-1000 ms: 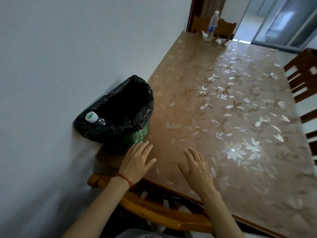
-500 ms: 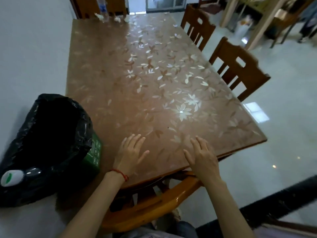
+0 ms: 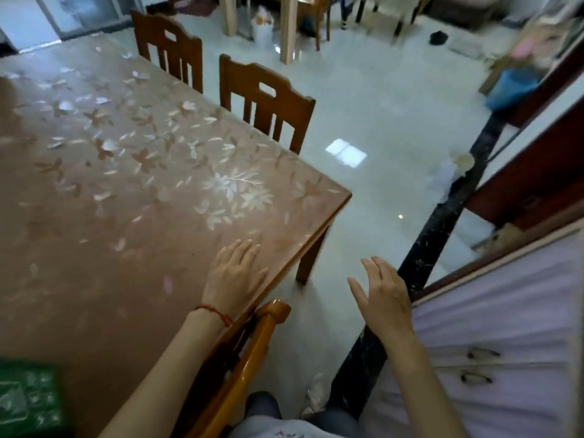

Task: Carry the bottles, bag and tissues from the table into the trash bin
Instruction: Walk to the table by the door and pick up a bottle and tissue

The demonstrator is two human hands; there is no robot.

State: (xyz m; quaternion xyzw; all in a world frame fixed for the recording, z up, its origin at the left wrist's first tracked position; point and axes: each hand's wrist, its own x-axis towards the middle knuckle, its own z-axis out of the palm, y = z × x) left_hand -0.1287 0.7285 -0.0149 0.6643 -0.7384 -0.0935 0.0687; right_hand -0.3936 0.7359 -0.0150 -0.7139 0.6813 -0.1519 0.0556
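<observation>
The left hand [image 3: 235, 273] is lying palm-down with fingers spread near the near corner of the table [image 3: 94, 191], gripping nothing, a red string bracelet [image 3: 215, 312] circling its wrist. The right hand [image 3: 384, 295] is hovering off the table's edge over the pale tiled floor [image 3: 379, 99], fingers loosely splayed and likewise empty. At the lower left corner only a green patch with white markings is showing — the side of the trash bin [image 3: 30, 403], sitting on the tabletop; its opening is cut off by the frame, so what is lying inside cannot be told. The stretch of flower-patterned tabletop in view is carrying no bottles, bag or tissues. A curved wooden chair back [image 3: 252, 352] is standing just beside the table's near edge, beneath the left forearm, and two darker wooden chairs [image 3: 268, 105] are standing along the far side. Across the room a white bucket-like container [image 3: 262, 25] is sitting on the floor near a wooden post, with something pale and orange in it, too blurred to name. To the right, a lilac cabinet front [image 3: 505, 327] with small dark handles is standing behind a dark marbled strip — the right forearm is crossing in front of it.
</observation>
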